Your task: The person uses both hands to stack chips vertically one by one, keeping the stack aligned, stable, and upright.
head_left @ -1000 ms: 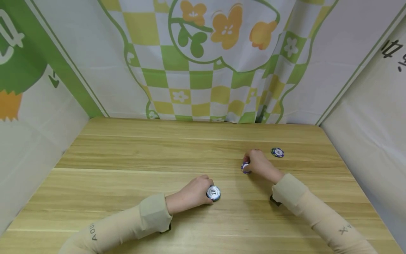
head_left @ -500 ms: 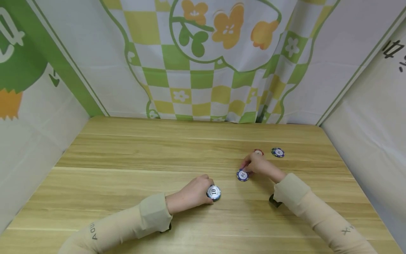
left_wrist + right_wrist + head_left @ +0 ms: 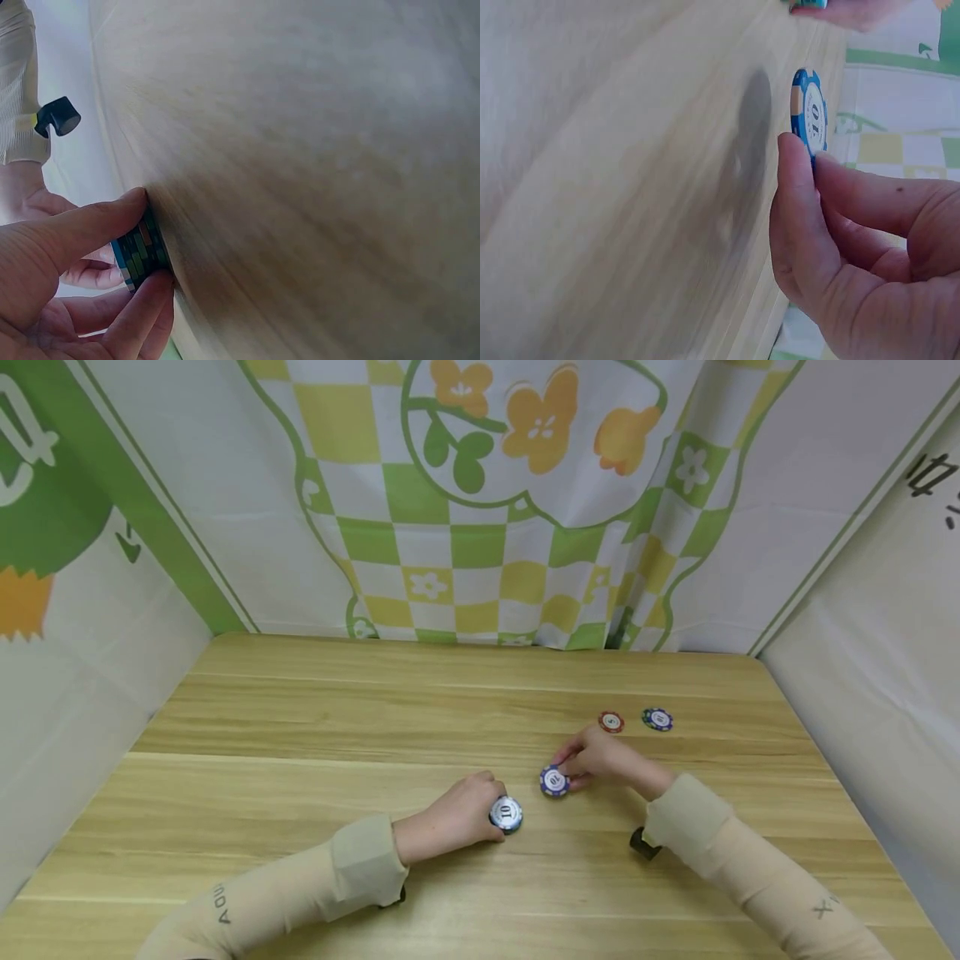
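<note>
My left hand grips a short stack of poker chips between thumb and fingers. The top chip is pale with a "10" on it. In the left wrist view the edges of the stack show dark, green and orange bands, low against the table. To the right, my right hand pinches one blue poker chip by its edge. The right wrist view shows this blue chip raised off the wood, its shadow falling beside it. A small gap lies between the blue chip and the stack in the head view.
Behind my right hand a red poker chip lies on the wooden table. Farther right are overlapping blue and green chips. A checked, flowered curtain hangs at the table's back edge, with pale cloth at both sides.
My right hand has moved left and nearer with the blue chip, toward the stack. The red chip behind it has come into full view. My left hand keeps its hold in place.
</note>
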`<state>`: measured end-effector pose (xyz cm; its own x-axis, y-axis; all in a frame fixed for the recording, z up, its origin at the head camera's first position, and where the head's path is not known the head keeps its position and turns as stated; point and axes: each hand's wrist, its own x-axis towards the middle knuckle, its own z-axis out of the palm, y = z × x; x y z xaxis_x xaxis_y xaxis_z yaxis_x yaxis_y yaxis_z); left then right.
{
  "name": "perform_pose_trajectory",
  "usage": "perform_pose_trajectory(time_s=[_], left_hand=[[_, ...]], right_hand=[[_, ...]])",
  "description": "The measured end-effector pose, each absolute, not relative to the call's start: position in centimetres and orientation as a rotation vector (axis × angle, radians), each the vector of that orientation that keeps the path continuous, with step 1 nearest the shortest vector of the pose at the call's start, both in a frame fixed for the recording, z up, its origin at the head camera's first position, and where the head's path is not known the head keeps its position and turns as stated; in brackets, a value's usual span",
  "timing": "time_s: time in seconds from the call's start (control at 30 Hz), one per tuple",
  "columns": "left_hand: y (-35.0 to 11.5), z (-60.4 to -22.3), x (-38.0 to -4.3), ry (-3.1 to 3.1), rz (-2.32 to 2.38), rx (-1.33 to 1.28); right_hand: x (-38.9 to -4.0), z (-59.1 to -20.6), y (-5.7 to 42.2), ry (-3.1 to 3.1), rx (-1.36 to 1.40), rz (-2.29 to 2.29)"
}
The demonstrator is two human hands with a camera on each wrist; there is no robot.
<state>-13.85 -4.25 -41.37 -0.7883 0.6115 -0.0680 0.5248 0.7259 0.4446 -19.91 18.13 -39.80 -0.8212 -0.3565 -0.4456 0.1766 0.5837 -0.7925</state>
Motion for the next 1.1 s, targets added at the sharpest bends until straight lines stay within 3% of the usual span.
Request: perform_pose_trajectory(time_s=[1.1], left_hand=[[-4.2, -41.4, -13.9, 2.724, 0.617, 0.918]], right_hand=[[-17.0, -39.7, 14.1, 2.113, -0.202, -1.303]])
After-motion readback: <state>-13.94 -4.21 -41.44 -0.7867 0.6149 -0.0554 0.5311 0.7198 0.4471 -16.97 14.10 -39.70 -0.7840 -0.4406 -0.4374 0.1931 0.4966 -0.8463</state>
